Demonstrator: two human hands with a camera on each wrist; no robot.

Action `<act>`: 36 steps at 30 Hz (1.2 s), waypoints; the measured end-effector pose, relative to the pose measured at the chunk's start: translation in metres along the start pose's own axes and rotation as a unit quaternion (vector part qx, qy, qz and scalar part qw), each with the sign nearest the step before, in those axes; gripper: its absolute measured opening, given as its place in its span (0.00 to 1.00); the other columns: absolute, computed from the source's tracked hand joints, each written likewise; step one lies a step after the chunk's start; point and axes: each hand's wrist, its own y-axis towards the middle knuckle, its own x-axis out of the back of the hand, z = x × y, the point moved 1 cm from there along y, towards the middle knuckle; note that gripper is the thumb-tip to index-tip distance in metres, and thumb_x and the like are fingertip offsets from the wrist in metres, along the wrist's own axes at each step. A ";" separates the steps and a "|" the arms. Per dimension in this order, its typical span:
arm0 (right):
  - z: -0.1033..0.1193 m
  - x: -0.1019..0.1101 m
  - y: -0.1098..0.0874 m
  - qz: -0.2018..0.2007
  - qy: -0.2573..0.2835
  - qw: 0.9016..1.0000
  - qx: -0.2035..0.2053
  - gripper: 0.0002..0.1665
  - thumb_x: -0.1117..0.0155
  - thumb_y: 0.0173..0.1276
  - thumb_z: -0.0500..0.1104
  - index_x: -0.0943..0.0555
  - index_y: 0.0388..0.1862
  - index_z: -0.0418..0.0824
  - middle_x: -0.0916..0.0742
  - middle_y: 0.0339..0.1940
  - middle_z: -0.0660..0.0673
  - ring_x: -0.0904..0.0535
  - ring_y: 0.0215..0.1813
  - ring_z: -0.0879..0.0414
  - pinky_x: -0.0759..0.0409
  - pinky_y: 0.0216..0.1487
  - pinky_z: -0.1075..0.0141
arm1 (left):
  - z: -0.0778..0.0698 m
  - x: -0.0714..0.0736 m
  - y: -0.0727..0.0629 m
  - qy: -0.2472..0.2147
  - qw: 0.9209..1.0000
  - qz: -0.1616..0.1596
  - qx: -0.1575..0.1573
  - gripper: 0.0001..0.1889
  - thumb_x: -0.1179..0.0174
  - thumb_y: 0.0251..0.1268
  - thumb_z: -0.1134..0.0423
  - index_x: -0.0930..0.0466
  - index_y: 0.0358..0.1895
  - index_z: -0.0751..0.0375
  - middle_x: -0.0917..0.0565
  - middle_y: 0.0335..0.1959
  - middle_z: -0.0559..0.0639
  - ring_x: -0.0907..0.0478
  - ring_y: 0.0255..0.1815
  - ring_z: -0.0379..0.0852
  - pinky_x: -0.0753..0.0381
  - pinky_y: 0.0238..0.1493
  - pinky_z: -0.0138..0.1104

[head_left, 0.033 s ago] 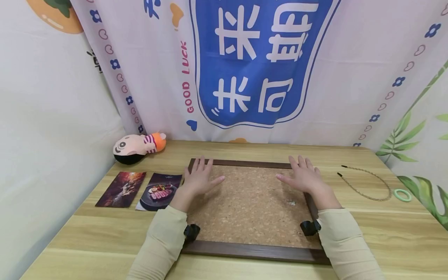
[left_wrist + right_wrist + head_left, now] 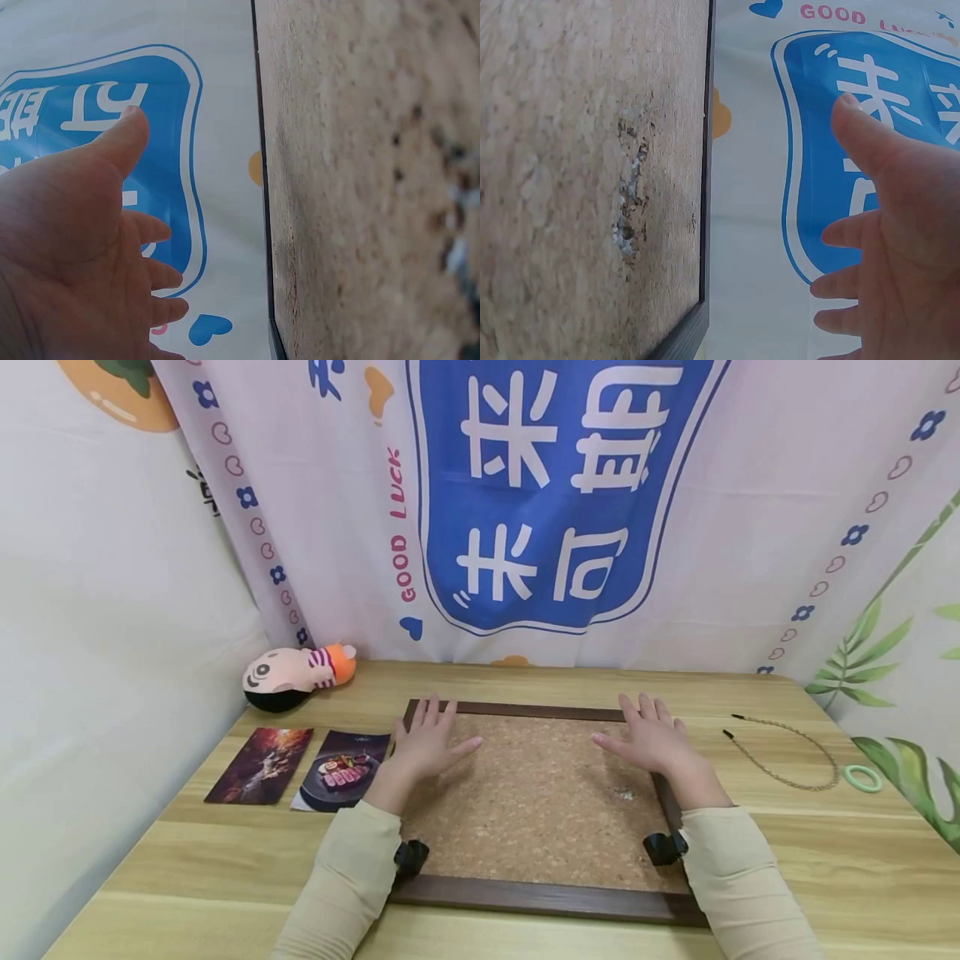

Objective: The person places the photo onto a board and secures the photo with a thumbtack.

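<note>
Both the left hand (image 2: 426, 750) and right hand (image 2: 654, 743) hover empty and outstretched above the framed cork board (image 2: 536, 827), which lies on the tabletop (image 2: 180, 877). Nothing visibly shifts from the earlier head view, so handling seems no further along. The backdrop (image 2: 750, 527) reads "GOOD LUCK" (image 2: 398, 527) beside white Chinese characters (image 2: 514, 431).

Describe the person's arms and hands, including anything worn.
The left sleeve and right sleeve are plain beige and reach the wrists. A small black device shows beside each sleeve. The left hand and right hand show no gloves or rings.
</note>
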 end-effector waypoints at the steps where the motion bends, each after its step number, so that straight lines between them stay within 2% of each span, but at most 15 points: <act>1: 0.000 0.000 0.000 0.001 0.000 1.000 0.000 0.56 0.59 0.53 0.73 0.55 0.67 0.34 0.52 0.64 0.27 0.63 0.62 0.31 0.60 0.53 0.37 | 0.000 0.000 0.000 0.002 1.000 0.000 0.001 0.43 0.60 0.54 0.33 0.60 0.68 0.56 0.63 0.66 0.61 0.70 0.65 0.57 0.66 0.54 0.60; 12: 0.003 0.012 0.003 -0.006 -0.014 1.000 0.009 0.55 0.59 0.55 0.71 0.56 0.67 0.34 0.52 0.63 0.26 0.62 0.62 0.31 0.60 0.53 0.37 | 0.000 0.003 0.002 0.007 1.000 0.000 0.008 0.44 0.62 0.53 0.32 0.60 0.68 0.56 0.63 0.66 0.61 0.69 0.65 0.58 0.66 0.54 0.59; 16: 0.002 0.021 0.004 -0.013 -0.015 1.000 0.015 0.53 0.57 0.57 0.69 0.54 0.66 0.32 0.51 0.63 0.24 0.61 0.62 0.30 0.58 0.54 0.38 | 0.003 0.011 0.001 0.002 1.000 -0.010 0.011 0.43 0.61 0.54 0.33 0.58 0.67 0.57 0.61 0.66 0.62 0.68 0.65 0.59 0.69 0.54 0.59; 20: -0.001 0.033 0.001 -0.018 -0.016 1.000 0.017 0.53 0.58 0.57 0.69 0.55 0.66 0.31 0.51 0.62 0.24 0.61 0.61 0.30 0.58 0.54 0.38 | 0.011 0.024 -0.002 0.000 1.000 -0.015 0.007 0.42 0.60 0.56 0.35 0.57 0.67 0.60 0.61 0.66 0.65 0.69 0.64 0.60 0.72 0.54 0.58; 25: -0.010 0.048 -0.004 -0.030 0.005 0.999 0.031 0.54 0.56 0.57 0.68 0.57 0.66 0.31 0.53 0.62 0.23 0.63 0.61 0.29 0.60 0.55 0.39 | 0.032 0.046 -0.010 -0.012 0.999 -0.040 0.000 0.44 0.59 0.56 0.36 0.59 0.67 0.64 0.61 0.65 0.68 0.67 0.64 0.62 0.68 0.55 0.57; 31: -0.030 0.063 -0.018 -0.050 0.018 0.998 0.027 0.54 0.55 0.58 0.67 0.60 0.66 0.31 0.55 0.62 0.23 0.65 0.61 0.30 0.61 0.54 0.38 | 0.070 0.060 -0.020 -0.009 0.996 -0.086 0.001 0.44 0.61 0.57 0.35 0.57 0.66 0.67 0.56 0.64 0.68 0.62 0.63 0.64 0.63 0.54 0.60; 36: -0.047 0.067 -0.032 -0.090 0.038 0.994 0.051 0.50 0.51 0.60 0.61 0.58 0.66 0.30 0.50 0.61 0.22 0.58 0.61 0.29 0.56 0.54 0.39 | 0.100 0.062 -0.034 -0.029 0.997 -0.074 0.011 0.45 0.61 0.58 0.37 0.63 0.65 0.71 0.55 0.63 0.71 0.57 0.62 0.66 0.58 0.55 0.57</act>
